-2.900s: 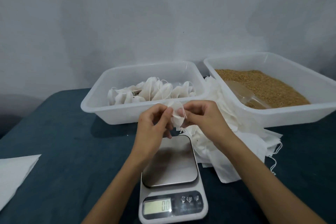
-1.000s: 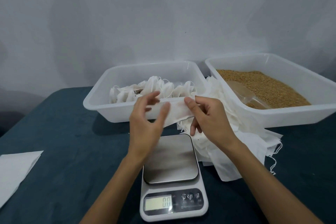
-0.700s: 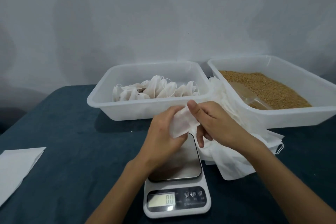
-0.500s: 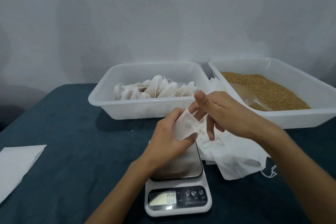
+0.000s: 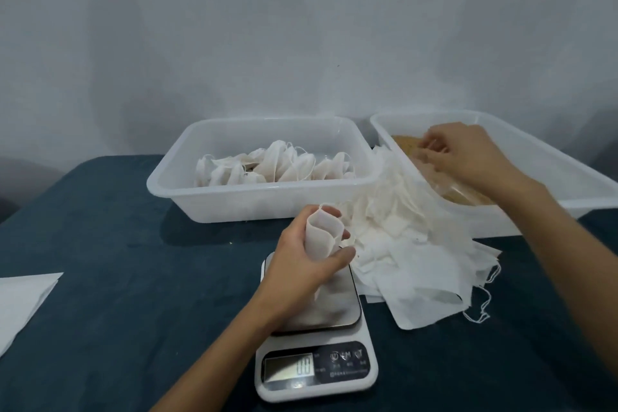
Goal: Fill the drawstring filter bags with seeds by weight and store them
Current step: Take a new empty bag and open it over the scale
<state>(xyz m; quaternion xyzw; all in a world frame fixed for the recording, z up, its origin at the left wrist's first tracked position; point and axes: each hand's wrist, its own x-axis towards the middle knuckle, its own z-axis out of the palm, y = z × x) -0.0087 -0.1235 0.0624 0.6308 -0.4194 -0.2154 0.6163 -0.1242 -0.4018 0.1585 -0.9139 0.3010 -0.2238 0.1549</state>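
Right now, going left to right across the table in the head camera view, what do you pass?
White sheet → tub of filled bags → left hand gripping an opened bag → pile of empty bags → right hand in the seed tub.

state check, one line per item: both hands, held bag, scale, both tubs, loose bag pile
left hand: grips an empty bag, above the scale
held bag: mouth open, upright, no seeds visible
right hand: over the seed tub, fingers curled at the scoop; grip unclear
scale: on, platform bare
left tub: holds tied bags
seed tub: holds seeds and a clear scoop
bag pile: flat, unfilled, on the table
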